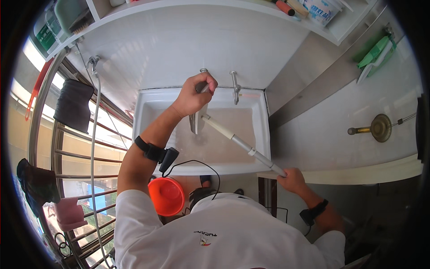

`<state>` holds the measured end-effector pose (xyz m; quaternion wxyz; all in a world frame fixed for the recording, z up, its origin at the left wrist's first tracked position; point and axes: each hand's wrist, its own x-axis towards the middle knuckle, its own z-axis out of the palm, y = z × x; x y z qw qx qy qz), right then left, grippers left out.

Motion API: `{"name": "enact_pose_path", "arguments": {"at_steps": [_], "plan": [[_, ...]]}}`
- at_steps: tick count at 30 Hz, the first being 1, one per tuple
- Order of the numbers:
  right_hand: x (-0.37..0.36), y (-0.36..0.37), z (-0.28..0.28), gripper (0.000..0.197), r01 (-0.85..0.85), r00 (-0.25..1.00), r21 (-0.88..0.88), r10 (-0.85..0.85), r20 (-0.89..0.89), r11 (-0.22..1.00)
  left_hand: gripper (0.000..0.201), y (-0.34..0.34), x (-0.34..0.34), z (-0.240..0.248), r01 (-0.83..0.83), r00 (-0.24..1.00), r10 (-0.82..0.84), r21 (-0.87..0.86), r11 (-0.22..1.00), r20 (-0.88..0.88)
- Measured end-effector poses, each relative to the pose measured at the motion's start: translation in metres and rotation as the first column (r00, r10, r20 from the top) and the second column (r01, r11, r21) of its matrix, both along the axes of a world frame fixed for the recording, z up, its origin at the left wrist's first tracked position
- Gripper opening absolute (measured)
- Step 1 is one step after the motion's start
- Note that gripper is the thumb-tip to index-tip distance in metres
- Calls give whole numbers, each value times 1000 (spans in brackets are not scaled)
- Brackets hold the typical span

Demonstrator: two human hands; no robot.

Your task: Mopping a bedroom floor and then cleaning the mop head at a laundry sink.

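A mop-like tool with a white and grey pole (242, 144) slants across the white sink (264, 154). My left hand (193, 95) is closed around its narrow, flat grey head (195, 122), above the left half of the basin. Part of that head is hidden by my fingers, so its exact kind is unclear. At the pole's other end, near the sink's front right corner, my right hand (292, 180) is closed around the grip. Brownish, cloudy-looking water (224, 145) covers the bottom of the sink.
A metal tap (235, 87) projects from the back wall over the sink. An orange-red bucket (166, 196) stands below its front left. Metal window bars (89, 152) and a hanging hose (95, 134) line the left side. A white shelf (215, 3) runs overhead.
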<state>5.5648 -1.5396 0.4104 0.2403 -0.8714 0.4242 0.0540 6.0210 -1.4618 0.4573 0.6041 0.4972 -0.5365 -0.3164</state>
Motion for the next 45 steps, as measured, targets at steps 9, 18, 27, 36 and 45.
{"name": "enact_pose_path", "arguments": {"at_steps": [9, 18, 27, 36, 45], "plan": [[-4, -4, 17, 22, 12, 998, -12, -11, 57, 1000, 61, 19, -5, 9, 12, 1000, -12, 43, 999, -8], [5, -5, 4, 29, 6, 992, 4, -7, 123, 1000, 34, -1, 5, 10, 3, 1000, -3, 15, 1000, -5], [6, -2, -1, 29, -20, 990, -2, 20, 136, 1000, 26, -1, 1, 7, -147, 981, 133, 102, 984, 139], [-5, -6, 11, 29, 1, 993, 31, -5, 114, 1000, 43, 6, 4, -9, 21, 998, -26, 118, 993, 49], [-5, -2, -4, 30, -12, 985, -9, 14, 174, 1000, 34, -8, 11, -19, -70, 989, 50, 139, 988, 141]]}}
